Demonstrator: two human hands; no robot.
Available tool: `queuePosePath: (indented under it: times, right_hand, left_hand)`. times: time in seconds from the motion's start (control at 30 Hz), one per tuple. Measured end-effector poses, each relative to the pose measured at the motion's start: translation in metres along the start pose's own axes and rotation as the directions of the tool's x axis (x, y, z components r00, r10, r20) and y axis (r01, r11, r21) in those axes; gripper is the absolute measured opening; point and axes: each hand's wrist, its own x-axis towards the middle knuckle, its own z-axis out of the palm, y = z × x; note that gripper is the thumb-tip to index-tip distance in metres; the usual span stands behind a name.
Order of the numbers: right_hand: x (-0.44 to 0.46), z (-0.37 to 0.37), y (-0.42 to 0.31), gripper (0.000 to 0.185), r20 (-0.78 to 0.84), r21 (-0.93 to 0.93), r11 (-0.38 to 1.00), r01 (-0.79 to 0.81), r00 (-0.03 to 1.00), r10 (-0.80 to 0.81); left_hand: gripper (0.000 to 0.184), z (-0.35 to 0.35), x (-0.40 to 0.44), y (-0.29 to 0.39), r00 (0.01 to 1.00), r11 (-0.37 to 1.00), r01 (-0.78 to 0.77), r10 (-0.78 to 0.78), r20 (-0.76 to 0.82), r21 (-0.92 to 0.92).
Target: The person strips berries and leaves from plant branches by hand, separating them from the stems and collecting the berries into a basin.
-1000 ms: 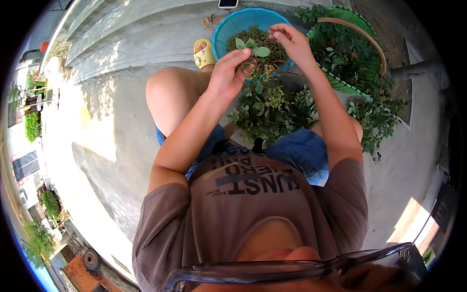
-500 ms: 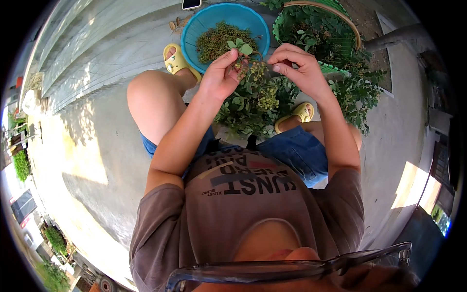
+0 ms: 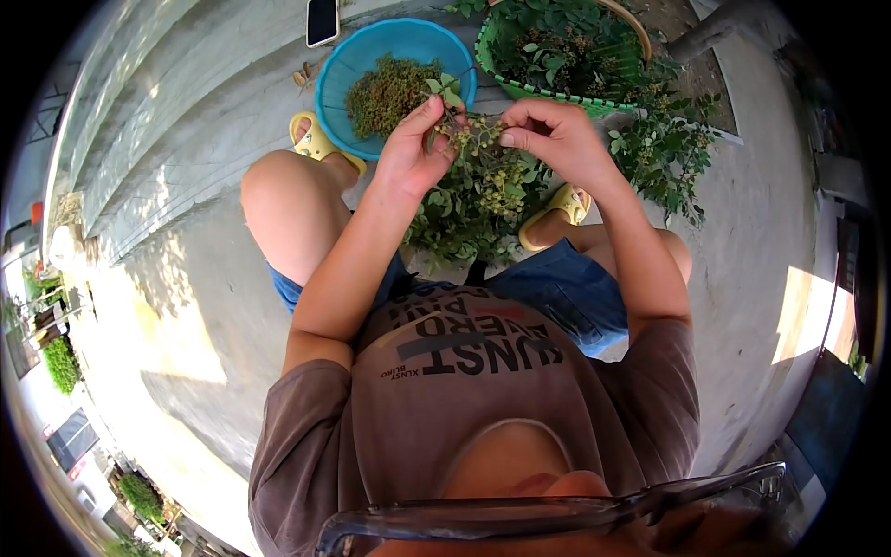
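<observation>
My left hand (image 3: 415,148) is closed on a leafy sprig (image 3: 447,90) that bears small green berry clusters (image 3: 473,136). From the other side, my right hand (image 3: 554,133) pinches at the berry end of that sprig with thumb and forefinger. A blue plastic basin (image 3: 334,93) stands just beyond my left hand, with a heap of loose greenish-brown berries (image 3: 388,93) in it. Under both hands, between my feet, lies a pile of leafy branches (image 3: 473,204) with more green berries.
A green woven basket (image 3: 557,95) with a tan handle, filled with leafy stems, stands at the far right. More cut branches (image 3: 664,162) spill beside it. A phone (image 3: 322,22) lies on the concrete steps (image 3: 213,84) behind the basin. Yellow sandals (image 3: 320,144) are on my feet.
My view has shifted, so the basin and basket appear lower and further left. My right hand's fingers have come in against the berry clusters; my left hand keeps the sprig.
</observation>
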Motion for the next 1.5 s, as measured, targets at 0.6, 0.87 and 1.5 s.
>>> queuePosePath:
  times: [0.6,0.87,1.5]
  right_hand:
    - [-0.004,-0.017,-0.034,0.02,-0.071,-0.361,0.863,0.352,0.913,-0.402]
    - [0.005,0.004,-0.022,0.014,-0.069,-0.483,0.825,0.295,0.926,-0.371]
    - [0.009,0.02,0.023,0.011,-0.034,-0.313,0.939,0.142,0.986,-0.161]
  left_hand:
    - [0.012,0.015,0.004,0.0,0.991,0.997,-0.079,0.079,-0.104,-0.002]
    - [0.012,0.022,0.003,0.001,0.991,0.993,-0.108,0.111,-0.078,0.041]
    - [0.005,0.017,0.0,-0.013,0.966,0.961,-0.242,0.251,-0.055,0.136]
